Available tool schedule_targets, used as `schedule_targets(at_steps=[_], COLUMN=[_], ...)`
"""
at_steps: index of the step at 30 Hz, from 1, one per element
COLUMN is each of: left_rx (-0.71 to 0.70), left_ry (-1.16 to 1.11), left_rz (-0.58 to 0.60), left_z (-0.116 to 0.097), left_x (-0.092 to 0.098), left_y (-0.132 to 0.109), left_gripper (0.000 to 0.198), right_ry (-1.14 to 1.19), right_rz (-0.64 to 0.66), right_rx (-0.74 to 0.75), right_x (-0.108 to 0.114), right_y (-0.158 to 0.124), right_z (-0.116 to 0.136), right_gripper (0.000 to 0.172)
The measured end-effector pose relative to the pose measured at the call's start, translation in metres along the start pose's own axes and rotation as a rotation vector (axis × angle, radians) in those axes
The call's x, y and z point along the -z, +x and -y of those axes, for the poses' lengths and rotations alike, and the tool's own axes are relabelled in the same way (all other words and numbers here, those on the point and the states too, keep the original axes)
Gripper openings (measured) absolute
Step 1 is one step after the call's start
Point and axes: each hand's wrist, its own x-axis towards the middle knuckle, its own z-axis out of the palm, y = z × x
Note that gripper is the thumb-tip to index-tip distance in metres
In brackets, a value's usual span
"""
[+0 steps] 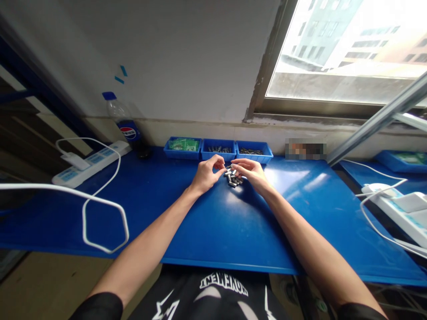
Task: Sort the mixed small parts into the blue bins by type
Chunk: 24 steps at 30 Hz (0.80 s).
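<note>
A small heap of short, shiny metal pieces (234, 181) lies on the blue tabletop between my hands. At its left edge is my left hand (208, 174), thumb and forefinger bent toward each other in a pinch; whatever is between the fingertips is too small to make out. My right hand (251, 171) reaches over the heap from the right. Its fingers and thumb are drawn together just above the metal pieces, and what they grip cannot be told apart from the heap.
Against the wall stand three blue bins: one with green packets (183, 144), a middle bin (218, 155) and a right bin (263, 158) with metal parts. A cola bottle (128, 129), a power strip (100, 161) and a looped white cable (125, 222) occupy the left.
</note>
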Motion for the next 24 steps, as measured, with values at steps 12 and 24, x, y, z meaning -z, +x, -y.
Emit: schedule_targets(at_steps=[12,24], left_rx=[0.024,-0.115], left_ry=[0.093,0.300], left_rz=[0.083,0.370], left_z=[-0.0015,0.0064], left_x=[-0.0007,-0.0011], left_y=[-0.0016,-0.0067], left_gripper=[0.015,0.021], right_ry=[-0.017,0.063], right_rz=[-0.069,-0.252], right_rx=[0.012,0.089], right_x=[0.0010,0.0067], right_y=[0.0020,0.0073], right_z=[-0.0042,-0.0091], right_gripper=[0.032,0.051])
